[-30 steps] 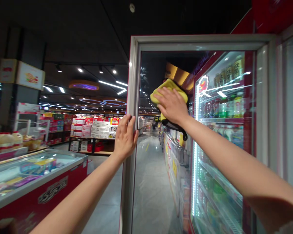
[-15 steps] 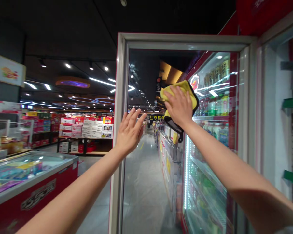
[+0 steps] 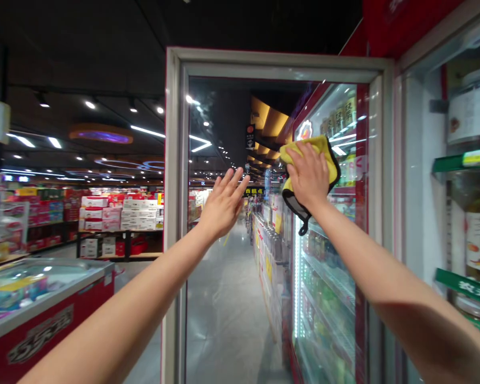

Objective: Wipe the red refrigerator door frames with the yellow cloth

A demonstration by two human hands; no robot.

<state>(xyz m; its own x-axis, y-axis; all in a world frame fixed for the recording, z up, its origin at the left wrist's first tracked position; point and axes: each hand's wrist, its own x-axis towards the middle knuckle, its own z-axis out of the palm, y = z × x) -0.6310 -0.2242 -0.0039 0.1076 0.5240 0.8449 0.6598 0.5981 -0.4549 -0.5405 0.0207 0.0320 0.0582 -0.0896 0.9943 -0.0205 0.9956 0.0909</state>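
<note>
Cloth (image 3: 333,160) of soft-looking yellow fabric, edged in black piping, lies rumpled against the upper right part of a glass door (image 3: 174,176); a grey side folds out at its lower left, ending in a small dark loop. The door is a tall, smooth, clear pane in a squared frame of dull silvery metal, with a thin red line along its outer edge. To the left, a red chest freezer (image 3: 86,301) has a pale rim and a glassy top, and farther off stand boxy stacked cartons (image 3: 138,216). Near right, rounded jars (image 3: 474,114) stand behind green shelf strips (image 3: 448,164). Compared with a second ago, the cloth sits farther right across the pane, and the left grip (image 3: 224,205) has gone from the frame's left upright to a place in front of the glass; the jars at right have come into view as the scene has shifted left. The right grip (image 3: 310,176) is unclenched, its fingers laid out over the cloth and pressing it to the pane, so the fabric is beneath the palm and fingers, spreading past them on both sides and hanging below. The left grip holds nothing, its fingers extended and slightly apart; whether it touches the glass cannot be told.
</note>
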